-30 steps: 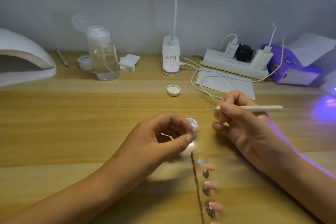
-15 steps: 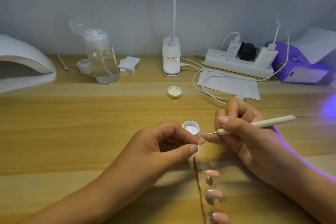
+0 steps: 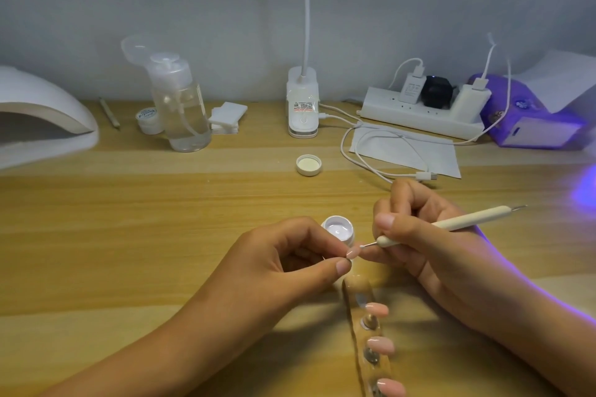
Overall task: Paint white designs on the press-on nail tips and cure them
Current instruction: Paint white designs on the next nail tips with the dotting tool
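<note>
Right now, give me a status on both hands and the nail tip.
Left hand pinches nail tip. Right hand grips dotting tool, point at the tip. Open gel pot just behind, not blocking.

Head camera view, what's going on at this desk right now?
A person is decorating press-on nails at a wooden desk. Their left hand pinches one pink nail tip, while the right hand holds a dotting pen with its fine point right at that nail. An open pot of white gel sits just behind, its lid farther back. Three more pink tips sit on a clear strip in front. A white curing lamp stands at the left.
</note>
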Tool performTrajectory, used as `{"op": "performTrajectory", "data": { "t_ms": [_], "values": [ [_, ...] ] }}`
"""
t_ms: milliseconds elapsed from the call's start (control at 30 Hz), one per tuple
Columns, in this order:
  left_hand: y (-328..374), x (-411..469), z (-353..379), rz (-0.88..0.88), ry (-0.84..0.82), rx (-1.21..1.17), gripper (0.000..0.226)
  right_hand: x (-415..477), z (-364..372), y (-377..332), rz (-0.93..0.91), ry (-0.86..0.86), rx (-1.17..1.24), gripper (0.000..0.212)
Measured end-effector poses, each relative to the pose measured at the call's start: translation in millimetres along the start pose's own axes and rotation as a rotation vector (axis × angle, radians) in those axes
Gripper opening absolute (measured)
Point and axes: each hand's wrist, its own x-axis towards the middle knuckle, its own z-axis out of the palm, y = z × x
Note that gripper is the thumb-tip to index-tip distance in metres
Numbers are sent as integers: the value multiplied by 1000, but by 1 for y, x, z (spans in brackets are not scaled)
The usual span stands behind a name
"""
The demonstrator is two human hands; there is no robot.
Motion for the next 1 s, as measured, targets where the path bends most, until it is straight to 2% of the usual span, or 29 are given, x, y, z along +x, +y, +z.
{"op": "performTrajectory", "data": {
  "t_ms": [1000],
  "values": [
    [0, 0, 0, 15, -10, 38, 10, -1, 4, -2, 53, -17, -18, 26]
  ]
}}
